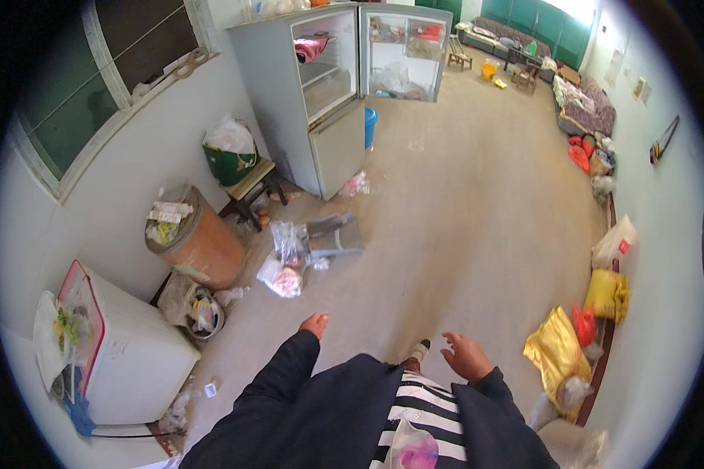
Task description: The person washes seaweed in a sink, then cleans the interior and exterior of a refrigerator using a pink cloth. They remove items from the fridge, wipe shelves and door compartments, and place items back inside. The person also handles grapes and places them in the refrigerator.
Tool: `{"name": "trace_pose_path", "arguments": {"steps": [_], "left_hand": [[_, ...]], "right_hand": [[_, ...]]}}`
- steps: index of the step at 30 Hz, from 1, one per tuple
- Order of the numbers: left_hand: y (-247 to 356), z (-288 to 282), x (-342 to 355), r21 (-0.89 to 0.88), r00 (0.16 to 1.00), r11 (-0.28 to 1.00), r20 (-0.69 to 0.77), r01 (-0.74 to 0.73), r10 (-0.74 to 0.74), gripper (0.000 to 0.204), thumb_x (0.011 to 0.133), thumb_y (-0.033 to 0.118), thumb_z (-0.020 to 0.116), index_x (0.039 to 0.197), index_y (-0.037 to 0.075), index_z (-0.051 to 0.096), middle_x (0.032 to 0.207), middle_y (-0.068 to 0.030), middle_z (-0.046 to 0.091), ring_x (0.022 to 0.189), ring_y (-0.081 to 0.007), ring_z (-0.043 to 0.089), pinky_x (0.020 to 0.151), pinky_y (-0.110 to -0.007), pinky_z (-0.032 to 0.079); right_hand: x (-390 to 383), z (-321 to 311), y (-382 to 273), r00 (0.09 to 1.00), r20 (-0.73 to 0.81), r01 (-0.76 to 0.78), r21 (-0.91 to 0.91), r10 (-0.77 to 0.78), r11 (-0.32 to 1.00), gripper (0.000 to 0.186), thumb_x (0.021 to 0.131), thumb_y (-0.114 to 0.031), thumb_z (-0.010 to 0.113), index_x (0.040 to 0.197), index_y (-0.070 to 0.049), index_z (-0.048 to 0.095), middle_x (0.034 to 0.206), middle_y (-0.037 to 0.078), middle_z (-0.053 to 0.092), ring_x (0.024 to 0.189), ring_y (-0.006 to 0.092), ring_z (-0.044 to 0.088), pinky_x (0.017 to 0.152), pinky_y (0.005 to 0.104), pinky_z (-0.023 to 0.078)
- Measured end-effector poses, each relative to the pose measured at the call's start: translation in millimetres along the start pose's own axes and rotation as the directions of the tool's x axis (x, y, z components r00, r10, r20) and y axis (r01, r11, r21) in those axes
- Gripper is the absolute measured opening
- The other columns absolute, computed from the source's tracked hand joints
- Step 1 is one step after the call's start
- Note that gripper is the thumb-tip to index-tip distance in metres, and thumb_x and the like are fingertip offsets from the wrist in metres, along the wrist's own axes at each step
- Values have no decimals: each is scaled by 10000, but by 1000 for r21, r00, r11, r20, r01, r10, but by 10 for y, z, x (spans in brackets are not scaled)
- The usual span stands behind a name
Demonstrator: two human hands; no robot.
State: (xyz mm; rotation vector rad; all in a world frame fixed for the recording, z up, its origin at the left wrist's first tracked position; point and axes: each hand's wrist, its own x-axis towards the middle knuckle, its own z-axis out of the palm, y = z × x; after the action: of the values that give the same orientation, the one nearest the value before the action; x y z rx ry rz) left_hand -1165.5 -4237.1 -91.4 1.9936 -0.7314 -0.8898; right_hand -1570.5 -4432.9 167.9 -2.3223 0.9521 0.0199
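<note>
My left hand point(314, 324) hangs in front of my dark sleeve, fingers loose and apart, holding nothing. My right hand point(465, 356) is open too, slightly curled, above the floor. Ahead of my left hand lie crumpled plastic bags point(285, 277) beside a grey object point(332, 238) whose kind I cannot make out. Farther ahead stands a grey refrigerator point(271, 113) with its upper door point(391, 87) open, a pink item point(310, 48) inside and bags on the door shelves. My foot point(419, 349) shows between my hands.
At left are a white chest point(141, 359), a brown drum point(207, 254) and a green bag point(227, 164) on a stool. Yellow sacks point(551, 352) and bags line the right wall. A blue bucket point(370, 125) is by the refrigerator; couches point(583, 109) stand at the back.
</note>
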Motion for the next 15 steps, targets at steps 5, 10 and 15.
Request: {"name": "trace_pose_path", "arguments": {"steps": [5,10,15], "left_hand": [[918,543,1064,-63,993,998,-117,-19,11,368,996,354,500,1177,53,611,901,-71,679,776,-170,634,756,-323,519],[-273,436,925,218,905,911,-328,351,-271,328,909,347,593,1116,103,663,1030,-131,696,964,-280,668,835,-413,524],[-688,-40,513,251,717,684,-398,685,-572,269,897,330,569,1010,98,643,974,-172,664,926,-312,652,775,-439,508]], "right_hand": [[1253,-494,817,991,6,136,9,-136,991,385,874,-229,635,1204,-49,549,1025,221,648,953,399,628,808,472,512],[2793,-1196,846,962,168,226,-39,-216,973,365,874,-215,632,1194,-53,562,1063,221,651,960,391,634,822,461,516],[4155,-1554,961,936,211,280,37,-281,959,388,876,-225,634,1219,-57,567,1076,210,661,977,366,645,831,442,522]]}}
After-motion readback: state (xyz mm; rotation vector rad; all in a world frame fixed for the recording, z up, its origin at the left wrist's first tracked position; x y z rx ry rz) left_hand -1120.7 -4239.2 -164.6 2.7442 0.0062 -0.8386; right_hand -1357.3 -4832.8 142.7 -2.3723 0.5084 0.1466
